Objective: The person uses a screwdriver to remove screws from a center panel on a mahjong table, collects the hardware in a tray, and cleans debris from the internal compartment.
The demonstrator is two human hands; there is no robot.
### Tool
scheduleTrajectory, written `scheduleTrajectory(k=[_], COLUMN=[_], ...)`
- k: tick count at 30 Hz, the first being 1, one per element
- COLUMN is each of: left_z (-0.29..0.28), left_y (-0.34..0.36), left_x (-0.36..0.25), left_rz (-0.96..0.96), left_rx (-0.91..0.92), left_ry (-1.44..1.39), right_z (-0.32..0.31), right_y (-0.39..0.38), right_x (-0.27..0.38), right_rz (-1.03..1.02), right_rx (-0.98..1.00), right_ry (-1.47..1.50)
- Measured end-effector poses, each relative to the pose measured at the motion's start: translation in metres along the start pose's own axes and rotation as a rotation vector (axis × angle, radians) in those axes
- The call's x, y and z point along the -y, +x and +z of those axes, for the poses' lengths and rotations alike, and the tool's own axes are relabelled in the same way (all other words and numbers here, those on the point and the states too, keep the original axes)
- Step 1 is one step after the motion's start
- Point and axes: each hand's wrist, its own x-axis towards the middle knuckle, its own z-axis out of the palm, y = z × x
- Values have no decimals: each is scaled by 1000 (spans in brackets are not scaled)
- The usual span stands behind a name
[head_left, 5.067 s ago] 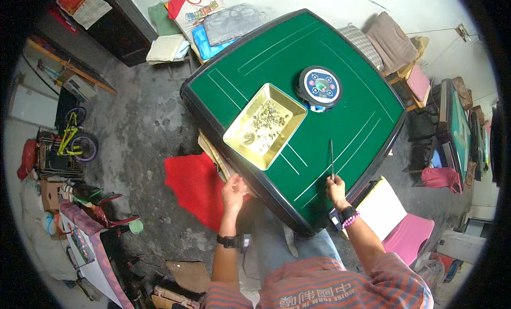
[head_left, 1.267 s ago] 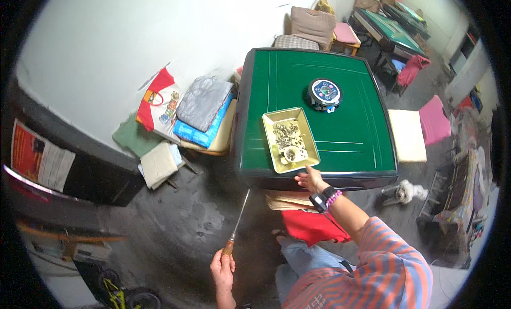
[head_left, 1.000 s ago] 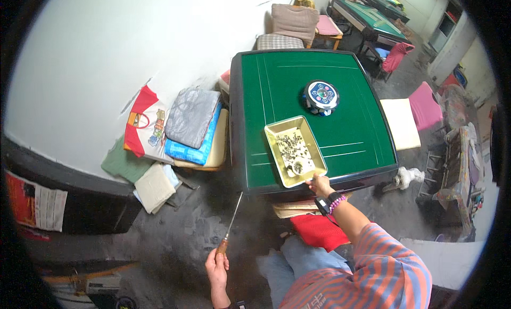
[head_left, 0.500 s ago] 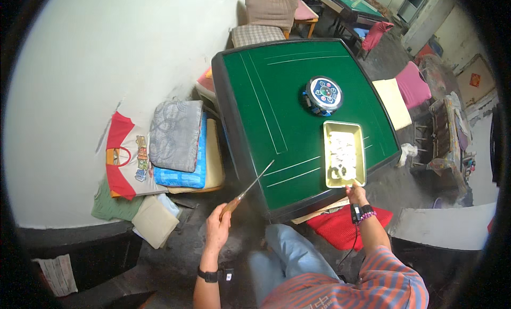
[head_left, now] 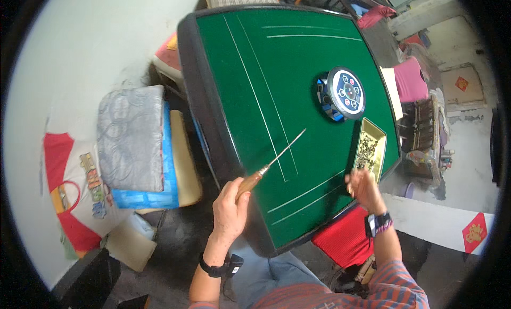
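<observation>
Grasping one brown wooden-handled screwdriver (head_left: 261, 174), left grip (head_left: 230, 209) at seven o'clock of one green felt tabletop (head_left: 319, 152), right grip (head_left: 365, 190) released beside one gold rectangular tray (head_left: 380, 157) at four o'clock, contact unclear.

A table (head_left: 314, 144) carries the things: its top is green felt (head_left: 239, 133), framed by a thick black rim (head_left: 202, 80) with rounded corners. Thin white lines (head_left: 257, 96) run over the felt in pairs, one pair down the left side, one along the far side and one near the close edge. On the right half stands a round console (head_left: 346, 93), its dark disc ringed with buttons over a body that shows blue at the side. Just beside it, toward the right-hand near corner, is a gold-coloured oblong tray (head_left: 373, 129) with raised walls.
</observation>
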Motion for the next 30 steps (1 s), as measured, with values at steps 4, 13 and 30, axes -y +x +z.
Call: scheduleTrajectory(k=[4, 13, 30], left_z=[-2, 4, -3], left_y=[42, 82, 93], left_x=[15, 41, 39], left_rz=[136, 211, 288], left_rx=[57, 250, 303], left_ry=[58, 60, 203], right_z=[62, 22, 31], right_y=[98, 184, 181], right_x=[66, 56, 50], right_rz=[-130, -390, -496], right_rx=[-169, -428, -560], right_ry=[38, 264, 287])
